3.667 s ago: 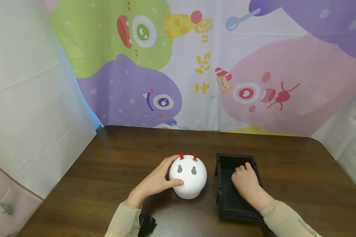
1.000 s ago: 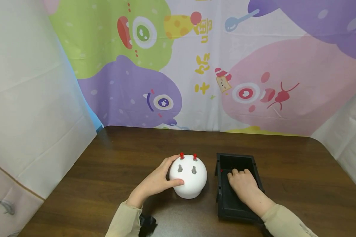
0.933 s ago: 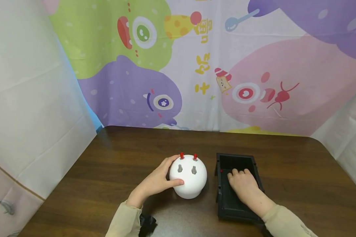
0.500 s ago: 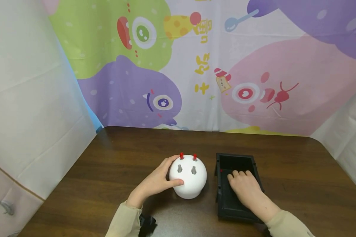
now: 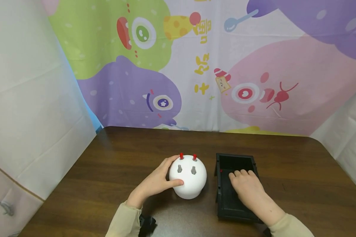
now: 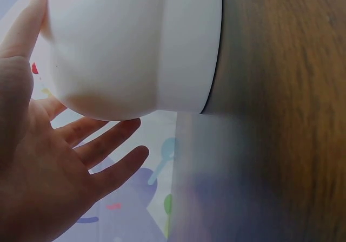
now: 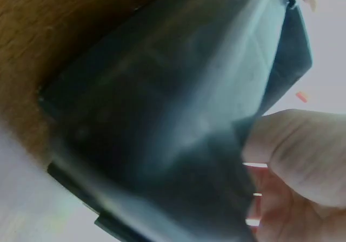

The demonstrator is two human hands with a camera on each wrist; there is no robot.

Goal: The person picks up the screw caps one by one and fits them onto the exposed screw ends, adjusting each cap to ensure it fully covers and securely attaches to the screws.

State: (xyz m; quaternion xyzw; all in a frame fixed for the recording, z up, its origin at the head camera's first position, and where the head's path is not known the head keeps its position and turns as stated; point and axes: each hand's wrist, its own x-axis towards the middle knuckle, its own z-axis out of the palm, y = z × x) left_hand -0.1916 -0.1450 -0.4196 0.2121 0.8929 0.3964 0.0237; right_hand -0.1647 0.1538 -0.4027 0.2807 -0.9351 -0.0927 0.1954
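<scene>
My left hand (image 5: 155, 177) holds a white round-topped object (image 5: 190, 184) from the left, thumb on its near side, fingers along its far left side. Two red-tipped pegs (image 5: 194, 157) and two grey pegs (image 5: 193, 170) stand out of its dome. In the left wrist view the lower fingers (image 6: 121, 169) are spread, and the smooth white body (image 6: 108, 47) sits on a straight-sided base. My right hand (image 5: 249, 191) reaches down into a black tray (image 5: 234, 214); its fingertips are hidden. The right wrist view shows its thumb (image 7: 308, 150) beside the tray wall (image 7: 162, 144).
A small red piece (image 5: 221, 171) lies near the tray's left wall. Some black thing (image 5: 147, 225) lies beside my left sleeve. The brown wooden table (image 5: 112, 171) ends at a cartoon-printed curtain (image 5: 207, 108) behind.
From its earlier place farther up the tray, my right hand has come nearer, then shifted slightly right over the last second. My left hand and the white object stay put.
</scene>
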